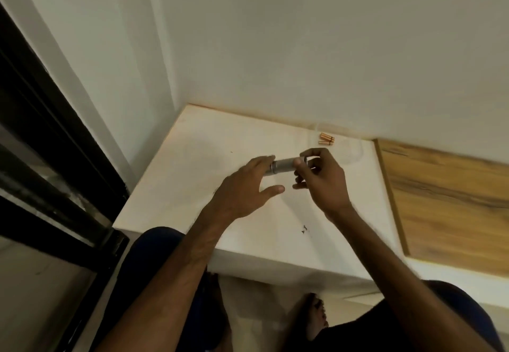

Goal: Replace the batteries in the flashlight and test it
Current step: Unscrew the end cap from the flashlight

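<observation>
A short silver flashlight (283, 166) is held level above the white table (192, 159), between both hands. My left hand (245, 189) grips its left end with the fingertips, thumb stretched out below. My right hand (321, 179) pinches the right end, where a cap-like part shows between finger and thumb. Whether the cap is separate from the body I cannot tell. A few copper-coloured batteries (326, 139) lie together on the table near the wall, beyond my right hand.
The white table meets the wall at the back and a wood-grain panel (446, 200) on the right. A black window frame (49, 142) runs down the left. My knees and bare feet show below the table's front edge.
</observation>
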